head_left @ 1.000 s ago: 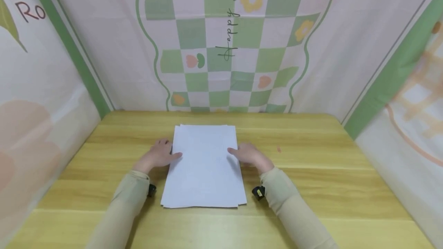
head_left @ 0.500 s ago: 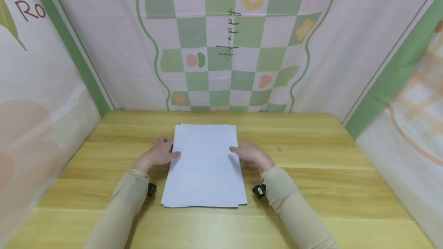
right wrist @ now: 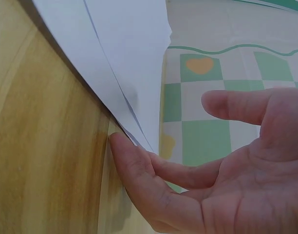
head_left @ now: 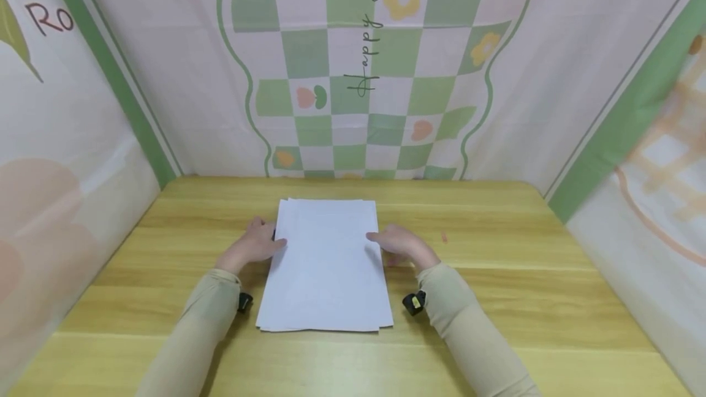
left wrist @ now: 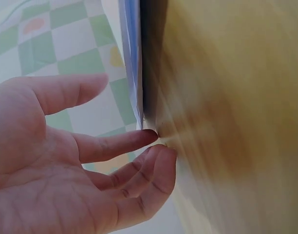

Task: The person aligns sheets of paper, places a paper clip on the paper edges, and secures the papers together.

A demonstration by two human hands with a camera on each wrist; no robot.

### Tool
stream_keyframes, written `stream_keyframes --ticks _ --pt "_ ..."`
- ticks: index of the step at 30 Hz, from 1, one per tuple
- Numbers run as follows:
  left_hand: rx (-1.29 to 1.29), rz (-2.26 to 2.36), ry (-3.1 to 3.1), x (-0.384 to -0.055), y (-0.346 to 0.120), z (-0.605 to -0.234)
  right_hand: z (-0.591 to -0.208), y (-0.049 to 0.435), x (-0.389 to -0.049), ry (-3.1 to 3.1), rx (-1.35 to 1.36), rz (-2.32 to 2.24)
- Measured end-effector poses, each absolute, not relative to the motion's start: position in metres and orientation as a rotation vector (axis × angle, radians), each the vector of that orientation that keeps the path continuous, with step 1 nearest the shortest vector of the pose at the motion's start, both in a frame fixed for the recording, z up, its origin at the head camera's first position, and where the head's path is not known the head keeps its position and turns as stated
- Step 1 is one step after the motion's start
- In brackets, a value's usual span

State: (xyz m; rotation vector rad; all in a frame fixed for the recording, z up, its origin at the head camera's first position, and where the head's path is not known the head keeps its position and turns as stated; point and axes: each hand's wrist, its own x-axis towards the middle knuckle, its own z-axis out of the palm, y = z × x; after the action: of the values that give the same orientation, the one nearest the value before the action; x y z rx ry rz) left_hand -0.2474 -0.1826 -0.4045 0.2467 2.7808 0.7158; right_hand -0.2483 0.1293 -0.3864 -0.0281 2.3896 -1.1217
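White paper sheets lie in a loosely squared stack on the wooden table, with a few corners and edges sticking out. By the stack's left edge is my left hand; in the left wrist view its thumb stands raised off the paper, while the index fingertip meets the edge near the table. On the opposite side, my right hand has its fingertips at the right edge of the sheets, low against the tabletop. Its thumb is lifted and apart from the paper. Neither hand pinches the stack.
The wooden table extends around the stack on all sides. A small reddish mark shows to the right of the right hand. Printed fabric curtains stand behind the table and at both sides. Black wrist cameras sit under the sleeves.
Both thumbs have drawn slightly outward, away from the middle of the stack. The paper stays in about the same place.
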Motion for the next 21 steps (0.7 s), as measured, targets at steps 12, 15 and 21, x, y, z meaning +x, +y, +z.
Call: stream_keyframes --ticks 12,15,21 --pt "0.093 0.670 2.840 -0.256 -0.174 -0.407 -0.387 0.129 -0.247 2.361 -0.007 -1.177" --pt "0.040 0.696 2.840 -0.257 -0.172 -0.407 -0.387 0.130 -0.248 2.362 -0.010 -1.188" --pt "0.012 0.774 2.823 -0.255 -0.169 -0.403 -0.385 0.130 -0.248 2.371 -0.015 -1.202"
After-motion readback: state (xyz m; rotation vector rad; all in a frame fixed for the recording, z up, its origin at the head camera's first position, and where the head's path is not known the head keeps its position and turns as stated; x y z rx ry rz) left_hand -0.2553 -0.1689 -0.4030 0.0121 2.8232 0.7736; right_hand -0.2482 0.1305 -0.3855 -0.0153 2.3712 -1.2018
